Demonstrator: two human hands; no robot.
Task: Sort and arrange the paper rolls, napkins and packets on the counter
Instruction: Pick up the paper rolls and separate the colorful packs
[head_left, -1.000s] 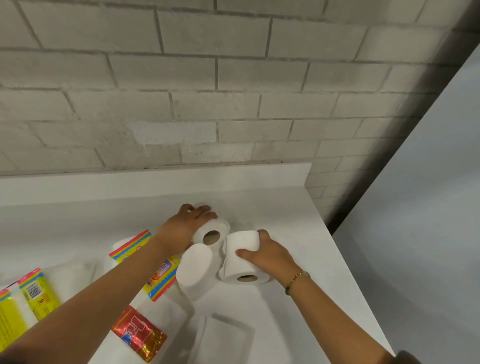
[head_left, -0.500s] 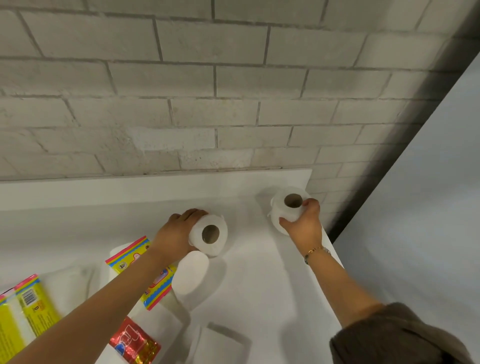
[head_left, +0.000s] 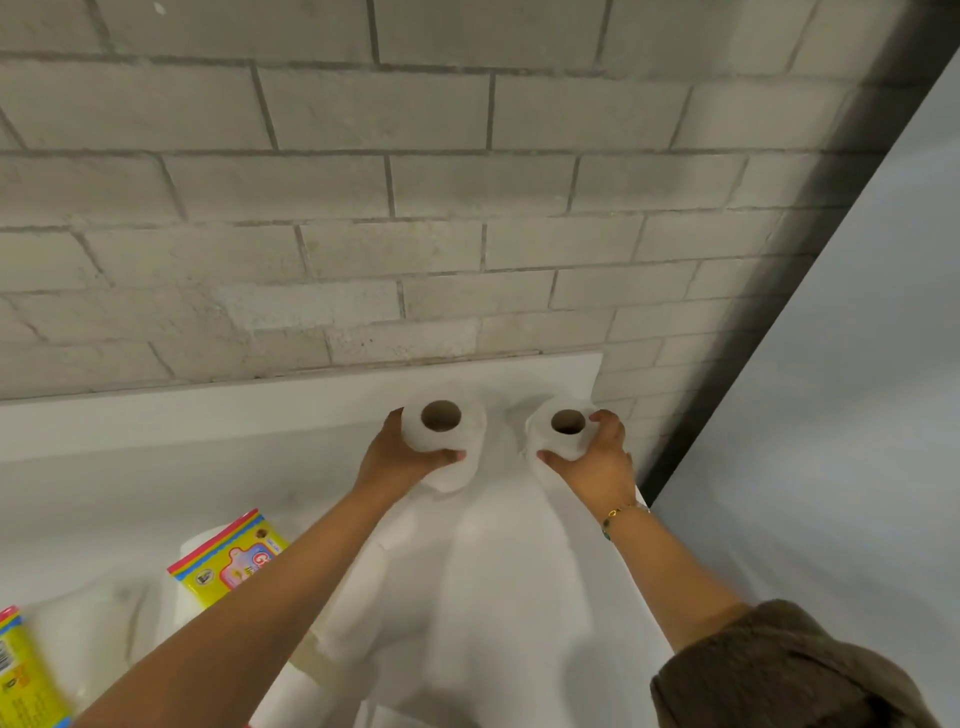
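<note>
Background: a grey-white brick wall (head_left: 415, 182) fills the upper half of the frame, with a plain grey panel (head_left: 831, 415) slanting down the right side.
Surface: a white counter (head_left: 156, 467) with a low raised back edge runs from the left edge to right of centre, where it ends at the dark gap beside the panel.
My left hand (head_left: 400, 457): just left of centre, thumb and fingers curled round the side of the left roll (head_left: 470, 436), clamped on it.
Left roll: white paper, standing upright with its core hole facing up, close to the counter's back edge.
My right hand (head_left: 592, 467): right of centre, fingers wrapped over the right roll (head_left: 545, 434) from the right side, thumb on its near side, gripping it.
Right roll: white, hole up, in the counter's far right corner, beside the left roll with a gap between the 2.
Wrist: a thin gold bracelet (head_left: 618, 514) sits on my right wrist; a brown sleeve (head_left: 779, 670) is bunched at the lower right.
Packets: 1 yellow packet (head_left: 228, 561) with a rainbow-striped edge lies at lower left, partly under my left forearm; a 2nd yellow packet (head_left: 21, 675) is cut off by the bottom left corner.
Between them: a pale bundle (head_left: 88, 623), too washed out to tell what it is.
</note>
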